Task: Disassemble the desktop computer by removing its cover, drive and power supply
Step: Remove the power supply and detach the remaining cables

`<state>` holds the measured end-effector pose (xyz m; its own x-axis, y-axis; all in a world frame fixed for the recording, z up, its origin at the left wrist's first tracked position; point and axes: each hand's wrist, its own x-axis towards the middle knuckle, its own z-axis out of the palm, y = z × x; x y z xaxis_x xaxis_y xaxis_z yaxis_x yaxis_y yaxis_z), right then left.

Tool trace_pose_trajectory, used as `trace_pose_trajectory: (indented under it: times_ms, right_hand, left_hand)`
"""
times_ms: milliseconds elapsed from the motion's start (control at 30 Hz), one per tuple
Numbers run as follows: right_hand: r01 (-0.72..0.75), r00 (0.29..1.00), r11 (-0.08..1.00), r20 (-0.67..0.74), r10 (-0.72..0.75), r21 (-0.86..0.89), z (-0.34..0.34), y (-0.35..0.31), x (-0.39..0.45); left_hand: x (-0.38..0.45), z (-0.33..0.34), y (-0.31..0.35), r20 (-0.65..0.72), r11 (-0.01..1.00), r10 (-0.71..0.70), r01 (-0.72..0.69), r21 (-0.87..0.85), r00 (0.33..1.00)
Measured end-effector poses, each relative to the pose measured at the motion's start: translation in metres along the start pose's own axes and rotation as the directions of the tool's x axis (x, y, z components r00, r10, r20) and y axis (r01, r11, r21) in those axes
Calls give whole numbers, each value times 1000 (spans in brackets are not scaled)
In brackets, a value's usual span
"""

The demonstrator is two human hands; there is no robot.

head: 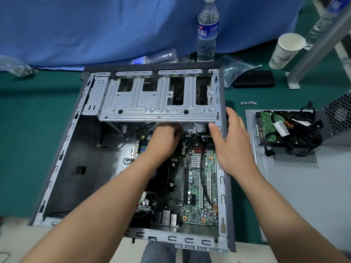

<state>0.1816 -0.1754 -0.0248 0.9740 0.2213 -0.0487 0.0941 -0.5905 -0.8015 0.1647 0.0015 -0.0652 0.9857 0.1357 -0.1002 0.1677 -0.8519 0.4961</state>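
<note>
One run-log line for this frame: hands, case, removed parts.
left hand: reaching under drive cage | right hand: on case right rail | cover, drive, power supply: out, at right

Upright water bottle (pixel 207 29): blue label w/ white Chinese chars, reads approx "…标"; small print too blurred. Motherboard (pixel 197 179) markings, drive (pixel 267 128) sticker: illegible.
</note>
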Motion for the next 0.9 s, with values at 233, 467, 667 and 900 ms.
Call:
trace_pose_trajectory:
  times_ms: [233,467,667,900]
  right_hand:
    - [-2,1000,1000,-13,2,4,0,0,0]
    - [0,1000,1000,-18,0,9,1,0,0]
    - [-2,1000,1000,-16,2,1,1,0,0]
    - [-9,1000,1000,-10,9,12,1,0,0]
  left_hand:
    - [7,-5,3,176,970,51,-90,225,983]
    - [18,-9,7,255,924,94,-180,337,962]
    - [14,0,6,117,943,34,-70,326,993]
    - [14,2,7,166,959,-8,-40,282,986]
